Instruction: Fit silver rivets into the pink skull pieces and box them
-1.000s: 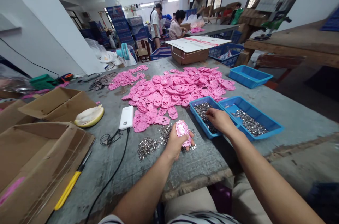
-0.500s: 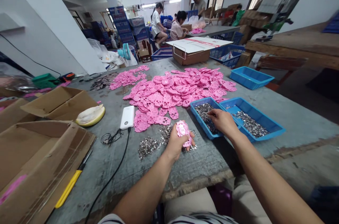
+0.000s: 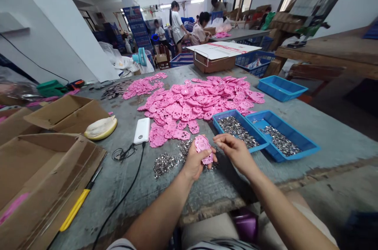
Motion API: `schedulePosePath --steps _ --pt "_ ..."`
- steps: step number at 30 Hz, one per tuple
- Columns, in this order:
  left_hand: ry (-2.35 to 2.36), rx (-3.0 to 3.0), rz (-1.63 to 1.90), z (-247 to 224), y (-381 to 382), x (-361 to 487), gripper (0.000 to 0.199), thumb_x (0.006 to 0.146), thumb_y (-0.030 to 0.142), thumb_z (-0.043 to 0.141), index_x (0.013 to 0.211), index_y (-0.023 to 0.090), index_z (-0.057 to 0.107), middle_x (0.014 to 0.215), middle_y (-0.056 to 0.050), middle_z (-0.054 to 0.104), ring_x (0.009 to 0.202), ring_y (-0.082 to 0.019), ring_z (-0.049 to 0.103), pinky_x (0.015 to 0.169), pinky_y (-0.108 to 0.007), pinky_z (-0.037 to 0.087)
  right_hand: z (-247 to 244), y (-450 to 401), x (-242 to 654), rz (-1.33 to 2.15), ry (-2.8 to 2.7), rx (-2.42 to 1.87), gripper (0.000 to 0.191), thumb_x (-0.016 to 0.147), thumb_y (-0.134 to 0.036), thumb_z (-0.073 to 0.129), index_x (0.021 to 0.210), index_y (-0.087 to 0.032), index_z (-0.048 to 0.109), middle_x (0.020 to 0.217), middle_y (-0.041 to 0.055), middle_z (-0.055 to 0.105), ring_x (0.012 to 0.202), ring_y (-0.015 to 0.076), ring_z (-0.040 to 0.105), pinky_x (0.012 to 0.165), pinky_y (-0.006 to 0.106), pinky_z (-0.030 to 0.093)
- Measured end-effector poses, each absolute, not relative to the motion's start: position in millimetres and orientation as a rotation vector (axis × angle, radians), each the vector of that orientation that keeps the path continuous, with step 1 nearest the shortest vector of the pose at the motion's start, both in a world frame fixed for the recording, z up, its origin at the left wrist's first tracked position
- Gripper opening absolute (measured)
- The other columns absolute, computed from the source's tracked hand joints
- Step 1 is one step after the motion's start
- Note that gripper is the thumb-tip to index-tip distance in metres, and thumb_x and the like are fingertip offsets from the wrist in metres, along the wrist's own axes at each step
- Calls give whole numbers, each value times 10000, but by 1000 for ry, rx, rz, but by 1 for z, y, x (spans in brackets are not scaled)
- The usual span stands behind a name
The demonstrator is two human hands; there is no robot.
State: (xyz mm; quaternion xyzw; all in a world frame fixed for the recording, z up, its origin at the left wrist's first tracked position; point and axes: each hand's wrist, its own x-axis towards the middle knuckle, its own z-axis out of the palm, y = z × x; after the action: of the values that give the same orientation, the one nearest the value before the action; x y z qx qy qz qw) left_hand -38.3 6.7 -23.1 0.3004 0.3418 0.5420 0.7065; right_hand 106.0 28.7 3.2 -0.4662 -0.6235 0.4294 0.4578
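Observation:
My left hand [image 3: 196, 160] is closed around a flat pink plastic piece [image 3: 203, 148] with a scalloped outline, its face turned up and the thumb across its lower edge. Just to the right, my right hand [image 3: 233, 150] is pinched, fingertips close to the piece; whatever small part they hold is too small to make out. Behind that hand, a blue tray [image 3: 264, 146] is filled with small shiny metal parts [image 3: 236, 128]. Loose metal parts [image 3: 165, 164] lie on the table beside and beneath my left hand. A large heap of similar pink pieces [image 3: 189, 100] spreads beyond both hands.
A second blue tray [image 3: 315, 149] of metal parts stands at right, another blue tray [image 3: 282, 88] farther back. At left are a white power bank [image 3: 142, 131] with a cable, a fruit rind [image 3: 102, 128], a yellow-handled knife [image 3: 75, 210] and cardboard boxes [image 3: 44, 179]. People work behind.
My right hand has left the metal parts in the blue tray and moved left, close to the pink piece. My left hand still holds the piece, now tilted slightly differently.

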Motion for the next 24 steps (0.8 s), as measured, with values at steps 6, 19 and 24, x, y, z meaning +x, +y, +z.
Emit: schedulePosePath --steps 6,19,24 --pt "778 622 1249 -22 7 -36 802 486 363 862 1127 193 411 710 42 570 458 -124 586 296 -169 374 -14 19 86 1244 -1312 -1066 334 640 -508 742 585 -193 647 871 54 608 599 130 536 579 304 492" --pt "871 706 1322 -19 6 -37 721 531 358 830 1086 194 400 701 41 582 446 -119 577 311 -170 353 -15 14 81 1299 -1179 -1084 309 607 -479 763 619 -187 664 912 49 602 549 104 508 518 279 420" --pt "942 730 1323 -20 5 -35 690 526 341 826 1055 197 408 689 49 582 430 -102 548 309 -171 349 -13 18 91 983 -1517 -1138 216 688 -395 692 596 -207 640 823 59 620 793 193 578 732 335 460"
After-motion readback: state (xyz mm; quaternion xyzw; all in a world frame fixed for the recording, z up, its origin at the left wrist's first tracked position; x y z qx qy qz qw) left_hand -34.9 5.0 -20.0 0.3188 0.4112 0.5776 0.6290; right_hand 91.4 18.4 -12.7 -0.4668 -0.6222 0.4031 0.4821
